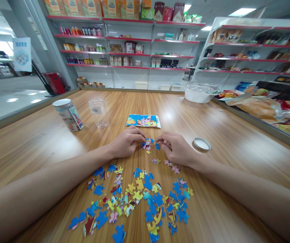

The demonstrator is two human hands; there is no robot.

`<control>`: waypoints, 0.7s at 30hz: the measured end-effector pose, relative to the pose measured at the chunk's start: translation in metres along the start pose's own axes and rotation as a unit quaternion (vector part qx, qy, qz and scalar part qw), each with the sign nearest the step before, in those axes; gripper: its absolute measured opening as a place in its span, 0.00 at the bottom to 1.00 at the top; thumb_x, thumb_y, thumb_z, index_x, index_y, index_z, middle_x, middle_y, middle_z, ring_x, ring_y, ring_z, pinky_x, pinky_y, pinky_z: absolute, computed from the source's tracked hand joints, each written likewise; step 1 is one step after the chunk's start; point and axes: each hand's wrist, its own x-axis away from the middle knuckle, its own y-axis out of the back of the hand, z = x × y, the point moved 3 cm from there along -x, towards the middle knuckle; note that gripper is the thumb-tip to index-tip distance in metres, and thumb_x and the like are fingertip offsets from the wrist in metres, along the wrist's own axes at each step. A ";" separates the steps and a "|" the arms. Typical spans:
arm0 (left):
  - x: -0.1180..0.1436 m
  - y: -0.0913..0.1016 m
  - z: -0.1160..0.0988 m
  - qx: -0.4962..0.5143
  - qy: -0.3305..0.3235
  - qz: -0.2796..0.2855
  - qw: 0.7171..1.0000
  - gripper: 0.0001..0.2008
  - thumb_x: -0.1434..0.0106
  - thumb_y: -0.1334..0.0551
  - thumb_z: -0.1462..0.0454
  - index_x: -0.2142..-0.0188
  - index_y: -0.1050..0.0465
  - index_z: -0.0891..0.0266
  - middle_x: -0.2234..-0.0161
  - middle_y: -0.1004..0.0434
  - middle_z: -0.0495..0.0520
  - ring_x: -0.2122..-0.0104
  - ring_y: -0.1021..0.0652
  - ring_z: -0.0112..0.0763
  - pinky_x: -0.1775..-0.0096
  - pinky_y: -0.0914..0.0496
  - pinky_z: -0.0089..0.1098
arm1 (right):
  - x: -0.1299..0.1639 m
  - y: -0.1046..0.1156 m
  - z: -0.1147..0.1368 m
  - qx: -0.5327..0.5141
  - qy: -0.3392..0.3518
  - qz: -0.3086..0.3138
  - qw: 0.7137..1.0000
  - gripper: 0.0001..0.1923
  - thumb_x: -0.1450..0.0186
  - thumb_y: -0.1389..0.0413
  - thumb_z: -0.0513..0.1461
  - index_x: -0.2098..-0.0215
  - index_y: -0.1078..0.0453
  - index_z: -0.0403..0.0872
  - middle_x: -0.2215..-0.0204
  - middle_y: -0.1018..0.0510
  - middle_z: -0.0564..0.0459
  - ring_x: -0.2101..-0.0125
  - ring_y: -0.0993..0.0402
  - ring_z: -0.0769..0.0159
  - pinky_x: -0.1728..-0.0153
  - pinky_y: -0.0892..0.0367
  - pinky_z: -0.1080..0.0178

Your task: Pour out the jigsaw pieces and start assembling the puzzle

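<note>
So, puzzle time on a long wood-grain surface (223,135) in what looks like a little shop, red-edged shelves (135,40) of snacks and bottles behind.

Left hand (126,143) and right hand (174,146) both have their fingers pinched on a small joined cluster of pieces (148,144) right between them, sitting flat; its long axis runs roughly left-right, though it's too small to tell which way the picture on it faces. Loose pieces (140,199) are scattered nearer the camera, a reference card (143,120) lies just beyond the hands, two clear jars (84,113) at left, a metal lid (202,143) at right.
</note>
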 end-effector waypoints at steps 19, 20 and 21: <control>0.001 -0.005 0.002 0.009 -0.043 0.018 0.999 0.26 0.48 0.48 0.82 0.58 0.21 0.60 0.55 0.19 0.53 0.56 0.27 0.36 0.50 0.29 0.43 | 0.001 0.001 0.000 0.051 -0.031 0.016 0.998 0.03 0.40 0.39 0.35 0.67 0.24 0.44 0.68 0.24 0.49 0.67 0.27 0.63 0.64 0.34 0.61; 0.001 -0.006 0.002 0.015 -0.045 0.019 0.999 0.27 0.48 0.49 0.82 0.58 0.21 0.60 0.56 0.19 0.52 0.56 0.27 0.36 0.50 0.29 0.43 | 0.000 0.000 -0.001 0.048 -0.035 0.019 0.998 0.03 0.40 0.40 0.34 0.67 0.24 0.44 0.67 0.24 0.49 0.67 0.27 0.63 0.64 0.34 0.62; 0.001 -0.006 0.003 0.021 -0.044 0.018 0.999 0.27 0.48 0.49 0.82 0.58 0.20 0.60 0.56 0.18 0.52 0.57 0.27 0.35 0.51 0.29 0.42 | 0.000 0.000 -0.002 0.044 -0.040 0.023 0.998 0.02 0.40 0.40 0.33 0.67 0.25 0.44 0.67 0.23 0.49 0.67 0.27 0.64 0.64 0.34 0.62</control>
